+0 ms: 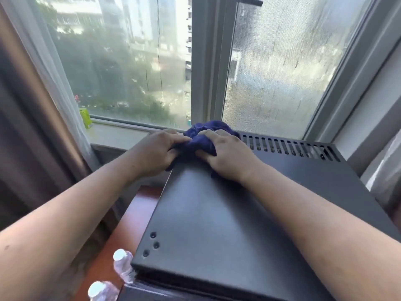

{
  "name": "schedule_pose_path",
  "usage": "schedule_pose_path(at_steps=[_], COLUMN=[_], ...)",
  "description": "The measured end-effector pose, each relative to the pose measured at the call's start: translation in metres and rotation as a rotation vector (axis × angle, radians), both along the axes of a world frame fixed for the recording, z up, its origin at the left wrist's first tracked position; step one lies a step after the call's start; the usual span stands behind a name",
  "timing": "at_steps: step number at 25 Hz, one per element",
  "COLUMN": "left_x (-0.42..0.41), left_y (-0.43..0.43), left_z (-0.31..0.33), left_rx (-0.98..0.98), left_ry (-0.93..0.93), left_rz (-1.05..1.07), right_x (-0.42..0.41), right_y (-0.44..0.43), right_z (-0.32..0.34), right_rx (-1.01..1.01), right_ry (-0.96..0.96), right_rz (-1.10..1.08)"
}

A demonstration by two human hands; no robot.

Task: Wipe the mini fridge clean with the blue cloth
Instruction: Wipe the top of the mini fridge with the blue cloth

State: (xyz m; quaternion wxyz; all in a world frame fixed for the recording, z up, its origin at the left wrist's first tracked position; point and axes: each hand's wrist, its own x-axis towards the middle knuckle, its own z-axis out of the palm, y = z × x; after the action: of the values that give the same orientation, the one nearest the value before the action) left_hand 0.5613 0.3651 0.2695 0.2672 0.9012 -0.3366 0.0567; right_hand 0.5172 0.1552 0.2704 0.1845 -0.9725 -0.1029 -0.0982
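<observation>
The mini fridge point(217, 224) is a matte black box seen from above, its flat top smooth and bare, with three small round holes near the front left corner and a row of narrow vent slots along the back edge. The blue cloth point(204, 140) is dark blue and bunched into a crumpled wad. It lies on the fridge's top at the back left corner, partly overhanging the left edge.

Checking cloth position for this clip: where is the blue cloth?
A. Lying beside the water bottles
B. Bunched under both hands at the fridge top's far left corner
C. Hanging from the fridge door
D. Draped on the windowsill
B: the blue cloth is bunched between the left hand and right hand on the mini fridge top, near the vent slots.
</observation>
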Motion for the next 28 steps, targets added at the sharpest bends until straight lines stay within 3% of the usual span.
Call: schedule_pose_path(at_steps=[9, 16, 23, 28], left_x=[-0.157, -0.244, -0.294, -0.319], left_y=[0.022, -0.038, -0.129, -0.096], left_z=[0.005, 0.002, -0.004, -0.020], left_rx=[0.106, 0.088, 0.071, -0.060], left_ry=[-0.086, -0.163, -0.368, -0.438], left_rz=[-0.119, -0.238, -0.358, -0.335], right_x=[-0.179, -0.292, -0.361, -0.389], right_y=[0.007, -0.027, -0.087, -0.058], right_z=[-0.001, -0.013, -0.019, -0.044], right_rx=[0.031, 0.085, 0.170, 0.267], right_ry=[-0.024, -0.114, -0.147, -0.323], right_rz=[-0.007, -0.216, -0.436, -0.463])
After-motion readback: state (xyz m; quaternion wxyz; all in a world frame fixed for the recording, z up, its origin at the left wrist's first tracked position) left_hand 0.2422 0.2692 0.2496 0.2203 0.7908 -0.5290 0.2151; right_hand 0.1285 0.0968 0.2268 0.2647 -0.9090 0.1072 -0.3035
